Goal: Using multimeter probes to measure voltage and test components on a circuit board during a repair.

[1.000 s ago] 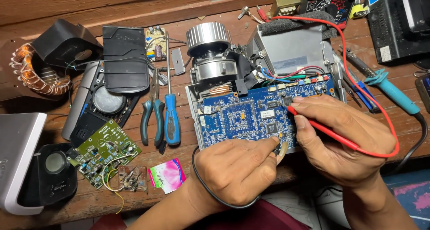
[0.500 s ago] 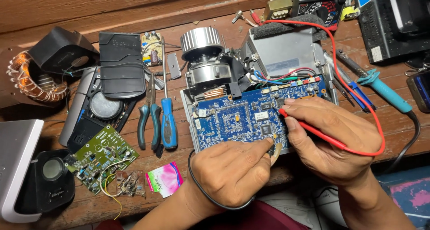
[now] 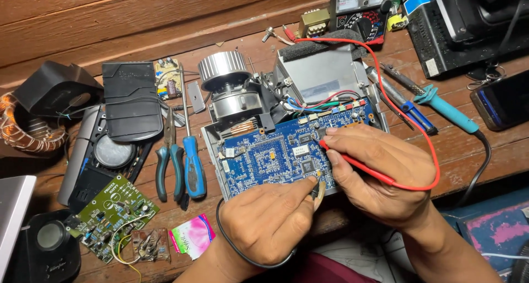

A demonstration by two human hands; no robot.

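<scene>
While the right hand (image 3: 380, 178) pinches a red test probe (image 3: 358, 164) between thumb and fingers, its tip rests on the upper right part of the blue circuit board (image 3: 275, 156), close to a small black chip. Fingers of the left hand (image 3: 270, 222) are closed around a second probe, dark and mostly hidden by the knuckles, whose tip touches the board's lower edge just beside the right hand. A black lead (image 3: 242, 252) loops round the left wrist, and a red lead (image 3: 410, 112) arcs from the right hand up to an analogue meter (image 3: 358, 7) at the back of the wooden bench (image 3: 138, 18). The board lies face up in the opened grey housing (image 3: 317, 76) of an appliance at the middle of the bench, with a ribbed metal drum (image 3: 220, 68) just behind it. Judging by both tips being on the board, the step in hand looks like a point-to-point reading; any next move would call for steady tips that do not slip onto neighbouring pins, and a glance up at the meter. Left of the housing lie a blue-handled screwdriver (image 3: 193, 164) and teal-handled pliers (image 3: 168, 170), touching side by side. Further left sits a green circuit board (image 3: 113, 208); a teal-handled soldering iron (image 3: 446, 109) lies to the right.
</scene>
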